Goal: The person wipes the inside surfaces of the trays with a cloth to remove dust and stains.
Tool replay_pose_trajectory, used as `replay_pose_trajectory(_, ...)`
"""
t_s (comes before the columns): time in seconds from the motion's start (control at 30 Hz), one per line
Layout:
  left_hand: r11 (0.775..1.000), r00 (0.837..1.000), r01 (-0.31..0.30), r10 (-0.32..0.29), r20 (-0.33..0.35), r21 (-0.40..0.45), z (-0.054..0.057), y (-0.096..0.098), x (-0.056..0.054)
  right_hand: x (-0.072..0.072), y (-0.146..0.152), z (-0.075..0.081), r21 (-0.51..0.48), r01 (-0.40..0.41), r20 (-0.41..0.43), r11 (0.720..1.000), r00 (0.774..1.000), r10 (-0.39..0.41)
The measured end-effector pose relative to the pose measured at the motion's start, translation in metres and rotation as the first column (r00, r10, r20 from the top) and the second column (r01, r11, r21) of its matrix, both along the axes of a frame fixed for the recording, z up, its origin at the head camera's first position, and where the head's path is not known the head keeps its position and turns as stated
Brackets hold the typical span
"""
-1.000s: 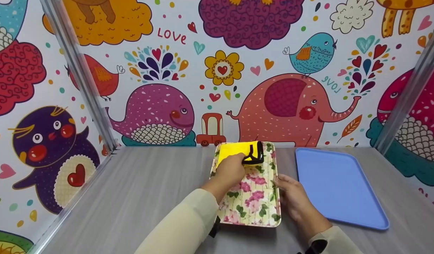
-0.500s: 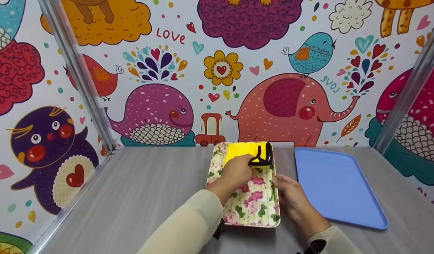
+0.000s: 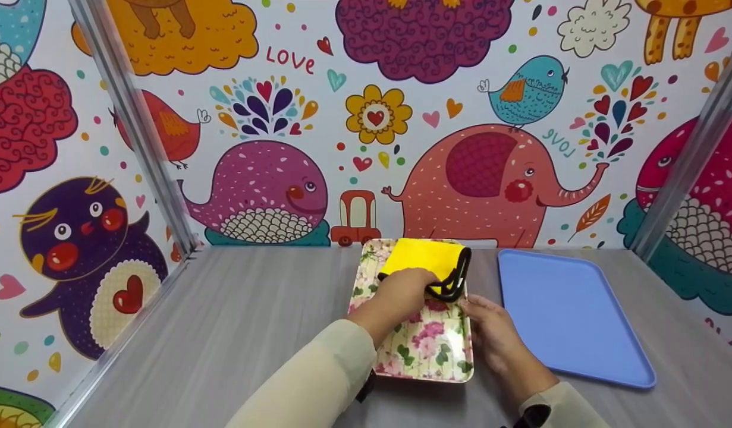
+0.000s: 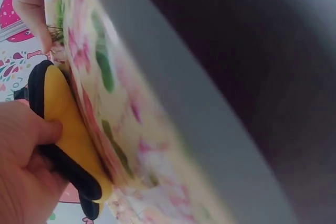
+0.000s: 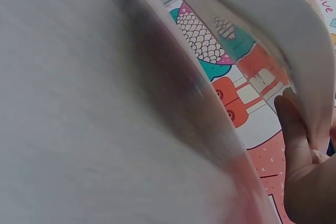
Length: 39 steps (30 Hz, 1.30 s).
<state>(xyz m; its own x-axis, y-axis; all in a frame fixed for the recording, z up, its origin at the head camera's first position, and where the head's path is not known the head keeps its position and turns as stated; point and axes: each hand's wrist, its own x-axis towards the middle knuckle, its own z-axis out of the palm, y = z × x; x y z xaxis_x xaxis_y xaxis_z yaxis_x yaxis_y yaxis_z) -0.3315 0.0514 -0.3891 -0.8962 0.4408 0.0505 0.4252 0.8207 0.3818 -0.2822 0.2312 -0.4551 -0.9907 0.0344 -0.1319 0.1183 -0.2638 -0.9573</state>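
Note:
A folded yellow cloth [image 3: 425, 257] with black edging lies against the upper part of a floral tray [image 3: 428, 345]. My left hand [image 3: 401, 297] holds the cloth on the tray's face; in the left wrist view its thumb presses on the yellow fabric [image 4: 68, 124]. With my right hand [image 3: 490, 330] I grip the tray's right rim, the thumb at the front and the other fingers behind it. The right wrist view shows the pale underside of the tray [image 5: 310, 35], raised off the table, and that hand's thumb [image 5: 294, 135] at its edge.
A blue tray [image 3: 574, 321] lies on the grey table [image 3: 253, 333] to the right. Behind the table stands a wall [image 3: 318, 196] printed with cartoon animals. Metal posts [image 3: 134, 131] rise at the left and right corners.
My left hand has moved the cloth to the right across the tray, then slightly down toward me. My right hand keeps its place on the rim.

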Motion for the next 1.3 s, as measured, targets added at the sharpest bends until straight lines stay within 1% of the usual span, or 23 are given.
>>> replay_pose_trajectory(0.1, 0.996, 0.999, 0.033, -0.035, -0.03, -0.078, 0.0, -0.002, -0.002, 0.0, 0.0, 0.0, -0.007, -0.003, 0.005, 1.0, 1.0, 0.003)
replay_pose_trajectory(0.27, 0.988, 0.995, 0.059, -0.07, -0.071, -0.146, 0.002, -0.008, -0.004, 0.0, -0.002, 0.001, -0.007, 0.036, 0.013, 0.999, 0.999, -0.036)
replay_pose_trajectory(0.33, 0.987, 0.994, 0.065, -0.077, -0.083, -0.146, 0.002, -0.011, -0.006, 0.0, -0.003, 0.001, -0.005, 0.054, 0.015, 0.999, 0.998, -0.054)
replay_pose_trajectory(0.43, 0.988, 0.993, 0.076, -0.086, -0.075, -0.131, 0.002, -0.016, -0.009, -0.001, -0.004, 0.0, -0.004, 0.072, 0.016, 0.997, 0.997, -0.072)
replay_pose_trajectory(0.5, 0.989, 0.995, 0.072, -0.08, -0.06, -0.126, 0.002, -0.019, -0.012, -0.001, -0.005, 0.0, -0.004, 0.079, 0.015, 0.997, 0.997, -0.079)
replay_pose_trajectory(0.6, 0.985, 0.996, 0.066, -0.075, -0.056, -0.158, 0.003, -0.023, -0.014, -0.001, -0.004, 0.0, -0.001, 0.085, 0.016, 0.996, 0.996, -0.085)
replay_pose_trajectory(0.77, 0.975, 0.994, 0.053, -0.074, -0.086, -0.216, 0.002, -0.031, -0.016, -0.002, -0.004, -0.001, 0.002, 0.087, 0.014, 0.996, 0.996, -0.087)
replay_pose_trajectory(0.83, 0.972, 0.994, 0.041, -0.063, -0.092, -0.23, 0.001, -0.035, -0.018, -0.002, -0.005, -0.001, 0.004, 0.092, 0.012, 0.996, 0.996, -0.092)
replay_pose_trajectory(1.03, 0.976, 0.997, -0.02, 0.005, -0.071, -0.216, -0.001, -0.045, -0.021, -0.002, -0.004, -0.002, 0.012, 0.092, 0.018, 0.996, 0.996, -0.092)
replay_pose_trajectory(1.13, 0.977, 0.996, -0.027, 0.01, -0.084, -0.209, -0.003, -0.048, -0.021, -0.002, -0.004, -0.003, 0.006, 0.088, 0.018, 0.996, 0.996, -0.089)
replay_pose_trajectory(1.3, 0.981, 0.995, -0.036, 0.017, -0.098, -0.189, -0.005, -0.052, -0.021, -0.002, -0.005, -0.003, -0.001, 0.106, 0.019, 0.994, 0.994, -0.106)
